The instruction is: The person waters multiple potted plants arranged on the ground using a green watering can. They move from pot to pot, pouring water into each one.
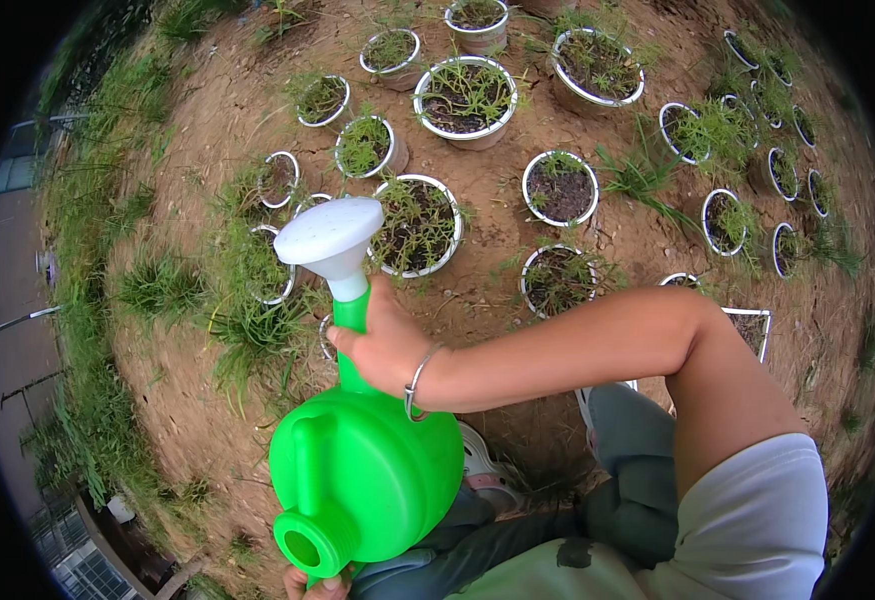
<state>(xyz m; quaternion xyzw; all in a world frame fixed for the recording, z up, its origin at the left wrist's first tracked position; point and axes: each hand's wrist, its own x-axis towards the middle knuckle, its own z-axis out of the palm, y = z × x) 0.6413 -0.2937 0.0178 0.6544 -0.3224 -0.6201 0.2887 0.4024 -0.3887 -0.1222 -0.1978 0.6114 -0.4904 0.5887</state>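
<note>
A green plastic watering can [377, 480] is held tilted in front of my body, its round filling mouth [304, 546] facing down the picture. My right hand [385, 341], with a silver bangle at the wrist, wraps around the can's green spout. Above that hand, a white sprinkler rose [332, 232] caps the spout and partly covers a round planted pot [448, 259]. At the bottom edge, fingers of my left hand [319, 588] grip the can just below its mouth; the rest of that hand is out of view. No water is seen leaving the rose.
Several white-rimmed pots with green plants stand on bare brown soil, including a large pot [466, 135] ahead and a smaller one [561, 187] to its right. Grass tufts [257, 330] grow at left. My shoe [486, 469] is beside the can. A paved strip [13, 262] lies far left.
</note>
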